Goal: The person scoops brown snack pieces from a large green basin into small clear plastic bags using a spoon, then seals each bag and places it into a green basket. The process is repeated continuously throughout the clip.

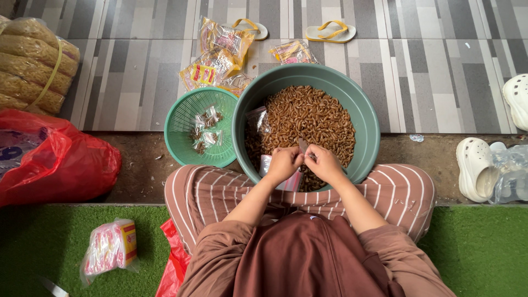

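Head view looks straight down on a person sitting cross-legged in striped trousers, with a large green basin [363,118] resting against the knees and heaped with brown curled snack pieces [308,118]. Both hands meet over the near side of the basin. The left hand [284,163] and the right hand [324,163] have their fingers pressed together on a small clear plastic packet [303,146], pinching its top edge from either side; whether the mouth of the packet is open or closed cannot be told at this size. More empty clear packets [258,120] lie on the snack heap at the left of the basin.

To the left, touching the basin, a green mesh basket [181,137] holds a few small filled packets [204,131]. Beyond it on the tiled floor lie printed yellow wrappers [217,58] and a pair of yellow sandals [330,31].

Done well, this pinching wants the packet kept directly over the basin so stray pieces fall back into it, a light grip at the rim so the thin film does not tear, and the basket kept within easy reach on the left.
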